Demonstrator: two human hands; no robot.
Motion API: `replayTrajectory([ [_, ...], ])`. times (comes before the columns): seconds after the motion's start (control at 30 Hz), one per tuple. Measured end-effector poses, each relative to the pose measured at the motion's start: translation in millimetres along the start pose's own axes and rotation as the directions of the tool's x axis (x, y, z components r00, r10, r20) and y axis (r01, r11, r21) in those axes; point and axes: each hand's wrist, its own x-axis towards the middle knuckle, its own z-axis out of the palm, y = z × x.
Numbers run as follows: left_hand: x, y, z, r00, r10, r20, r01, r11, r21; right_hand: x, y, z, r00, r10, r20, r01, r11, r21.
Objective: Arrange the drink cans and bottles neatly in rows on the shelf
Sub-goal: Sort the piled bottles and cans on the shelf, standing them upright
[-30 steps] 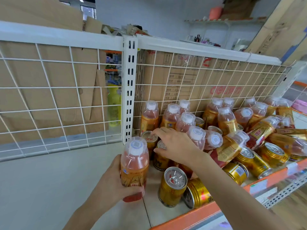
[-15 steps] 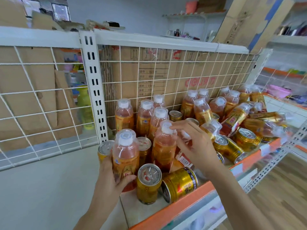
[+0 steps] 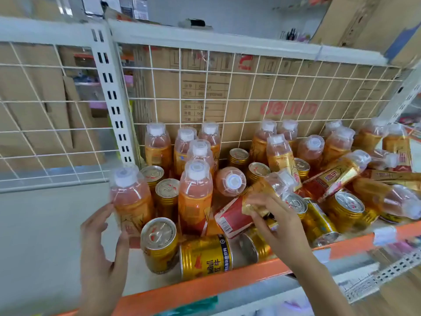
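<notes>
Orange drink bottles with white caps and gold cans crowd the white shelf (image 3: 57,224). My left hand (image 3: 102,247) is around the base of an upright bottle (image 3: 131,197) at the pile's left edge, thumb on its label, fingers loosening. My right hand (image 3: 278,229) grips a bottle lying tilted (image 3: 241,210), red label end toward me. Between them stands another upright bottle (image 3: 196,197). One gold can (image 3: 159,242) stands in front, another gold can (image 3: 205,256) lies on its side by the orange shelf lip (image 3: 227,279). Further bottles (image 3: 337,174) lie toppled at the right.
A white wire grid back panel (image 3: 227,87) with cardboard boxes behind it closes the shelf's rear. A slotted white upright post (image 3: 111,99) divides the sections. The left shelf section is bare white surface. Several bottles (image 3: 157,144) stand against the grid.
The view swung right and closer. My right hand went from a standing bottle's cap to the lying bottle. My left hand's hold on the upright bottle has loosened.
</notes>
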Motion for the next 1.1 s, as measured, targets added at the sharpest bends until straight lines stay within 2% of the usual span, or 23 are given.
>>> replayTrajectory([
  [0.13,-25,31,11,0.984,0.169,0.06,-0.175,0.977,0.119,-19,31,-15,0.997,-0.012,0.077,0.009,0.999,0.038],
  [0.2,-38,44,20,0.972,0.195,0.133,-0.214,0.965,0.151,-28,43,-20,0.994,-0.018,0.106,0.01,0.997,0.074],
  [0.27,-50,52,30,0.951,0.165,0.261,-0.213,0.962,0.169,-36,52,-22,0.99,-0.024,0.136,0.011,0.996,0.09],
  [0.33,-60,56,41,0.907,0.13,0.401,-0.253,0.929,0.271,-42,58,-23,0.985,-0.027,0.172,0.011,0.996,0.092],
  [0.4,-66,56,52,0.84,0.063,0.539,-0.32,0.86,0.398,-46,62,-22,0.979,-0.031,0.204,0.013,0.996,0.091],
  [0.47,-64,57,61,0.772,-0.043,0.634,-0.408,0.731,0.547,-48,66,-20,0.97,-0.042,0.241,0.026,0.997,0.069],
  [0.53,-59,58,65,0.765,-0.095,0.637,-0.464,0.604,0.647,-48,68,-20,0.96,-0.05,0.277,0.038,0.998,0.049],
  [0.7,-43,75,71,0.719,-0.203,0.665,-0.52,0.478,0.708,-52,74,-19,0.952,-0.041,0.304,0.043,0.999,-0.001],
  [0.77,-41,73,73,0.675,-0.271,0.687,-0.521,0.484,0.703,-54,74,-17,0.956,-0.058,0.289,0.065,0.998,-0.016],
  [0.83,-38,71,73,0.658,-0.261,0.706,-0.52,0.52,0.677,-56,74,-15,0.957,-0.057,0.285,0.066,0.997,-0.024],
  [0.97,-32,65,66,0.632,-0.206,0.747,-0.48,0.653,0.586,-55,73,-13,0.956,-0.059,0.288,0.072,0.997,-0.037],
  [1.1,-23,72,60,0.638,-0.147,0.756,-0.377,0.796,0.473,-54,75,-14,0.952,-0.072,0.299,0.093,0.994,-0.056],
])
